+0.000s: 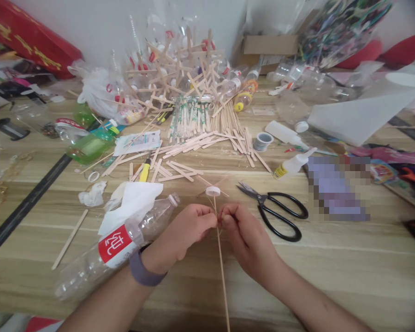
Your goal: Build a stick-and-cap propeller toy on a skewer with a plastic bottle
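Nearest me: the bare length of a thin wooden stick (pixel 222 267), running from the lower edge of my view up between my 2 hands. Its far end meets a white plastic ring (pixel 213 191), beyond which thin slips of wood (pixel 224 179) fan out, all just above the table (pixel 318 272).

Fingers: my left hand (pixel 198 226) has thumb and forefinger closed on the stick below the ring. My right hand (pixel 244 230) has its fingertips together, right against the stick's other side; blur there leaves me unsure whether they pinch wood or a fine strand.

Handling, estimated: very light, stiff along its length, dry and not slippery, yet likely to snap if bent. The ring end looks the delicate part. Best hold: on the shaft close under the ring, with light pressure.

Surroundings: black-handled scissors (pixel 263 198) lie open to the right, near my right hand. A clear bottle (pixel 115 249) with a red label lies just left of my left wrist and crowds that side. Ahead, loose flat sticks (pixel 180 175) and a yellow cutter (pixel 145 170) limit forward room. A glue bottle (pixel 293 163) is beyond the scissors.
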Available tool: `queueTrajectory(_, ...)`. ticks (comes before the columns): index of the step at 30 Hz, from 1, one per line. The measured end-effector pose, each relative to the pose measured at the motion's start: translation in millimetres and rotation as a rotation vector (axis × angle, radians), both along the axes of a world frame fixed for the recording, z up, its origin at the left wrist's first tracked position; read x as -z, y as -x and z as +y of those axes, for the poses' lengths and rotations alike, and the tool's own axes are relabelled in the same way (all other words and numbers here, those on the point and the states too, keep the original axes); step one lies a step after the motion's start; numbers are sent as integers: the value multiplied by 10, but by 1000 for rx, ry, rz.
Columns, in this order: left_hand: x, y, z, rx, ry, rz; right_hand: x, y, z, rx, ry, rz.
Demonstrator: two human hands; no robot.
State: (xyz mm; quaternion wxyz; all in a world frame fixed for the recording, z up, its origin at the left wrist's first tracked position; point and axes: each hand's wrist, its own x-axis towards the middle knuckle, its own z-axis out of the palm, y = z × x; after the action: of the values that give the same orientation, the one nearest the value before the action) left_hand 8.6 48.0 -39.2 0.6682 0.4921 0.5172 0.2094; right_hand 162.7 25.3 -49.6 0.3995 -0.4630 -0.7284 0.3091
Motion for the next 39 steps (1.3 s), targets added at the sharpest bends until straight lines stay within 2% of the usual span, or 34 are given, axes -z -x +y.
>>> queueTrajectory(5,-25,0,-5,20,-37,23,-26,9,-8,18,103,35)
queueTrajectory(9,-50,1,-11,6,-26,-31,-31,-3,3,0,92,30)
queueTrajectory(14,-53,28,-1,-44,62,-159,-38,-21,53,-7,50,51)
queueTrajectory(17,-56,38,6,-37,78,-188,-39,-35,80,6,78,38)
queueTrajectory(24,-21,40,8,-36,66,-176,-28,-51,74,64,115,-19)
queueTrajectory(30,2,36,-19,-24,-19,-116,-27,-38,83,35,93,-31)
queueTrajectory(35,-18,7,-50,-19,-84,-44,-26,-49,104,69,220,38)
queueTrajectory(39,-17,6,-49,-43,-44,-76,-30,-60,109,68,269,73)
